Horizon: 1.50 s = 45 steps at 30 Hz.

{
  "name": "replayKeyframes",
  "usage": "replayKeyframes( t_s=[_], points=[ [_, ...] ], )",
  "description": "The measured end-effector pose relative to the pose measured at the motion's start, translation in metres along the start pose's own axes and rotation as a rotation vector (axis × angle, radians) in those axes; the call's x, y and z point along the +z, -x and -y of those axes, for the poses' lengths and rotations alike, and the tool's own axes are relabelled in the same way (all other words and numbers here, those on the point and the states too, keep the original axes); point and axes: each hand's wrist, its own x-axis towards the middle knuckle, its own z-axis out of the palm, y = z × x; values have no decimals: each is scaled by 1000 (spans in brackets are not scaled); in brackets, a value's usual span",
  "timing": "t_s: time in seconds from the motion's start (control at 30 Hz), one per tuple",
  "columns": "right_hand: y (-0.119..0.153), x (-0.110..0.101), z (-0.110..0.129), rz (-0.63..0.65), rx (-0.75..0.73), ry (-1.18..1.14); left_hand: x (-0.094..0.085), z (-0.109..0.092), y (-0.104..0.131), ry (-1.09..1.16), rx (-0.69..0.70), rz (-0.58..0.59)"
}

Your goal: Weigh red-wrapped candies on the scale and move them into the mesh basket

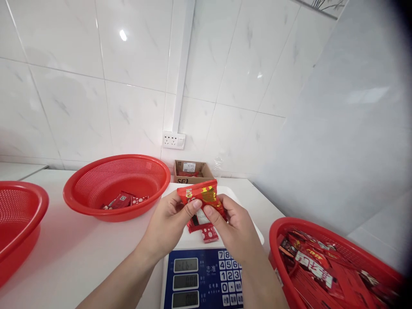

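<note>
A red and gold snack packet (210, 195) is held above the white pan of a digital scale (254, 236). My left hand (172, 219) is closed on its left side, thumb on the front face. From the right, my right hand (233, 221) grips the same packet, its thumb also on the front. Below the held packet, a small red dotted sachet (210, 234) shows over the pan; whether it rests there or hangs from the packet I cannot tell. The scale's blue panel (210, 281) has three displays and a keypad, partly covered by my right forearm.
A red basket (117, 161) with a few red packets stands at the left, another red basket (24, 184) at the far left edge. At the right, a red basket (289, 221) holds many packets. A small cardboard box (206, 170) is behind the scale, near the wall socket (174, 140).
</note>
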Motion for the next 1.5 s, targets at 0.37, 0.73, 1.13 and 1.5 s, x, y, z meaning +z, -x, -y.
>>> replayKeyframes(
  t_s=[0.37,0.73,1.13,1.5],
  points=[
    [-1,-1,-2,-101,-98,-62,1,-3,1,-93,-82,107],
    [-5,-1,-2,-64,-53,-118,4,3,-2,17,-12,-63],
    [-1,-2,-1,-116,-46,-127,2,1,-2,-13,-142,194],
    [0,0,-1,-37,-89,-19,7,-4,2,-31,-115,156]
  ],
)
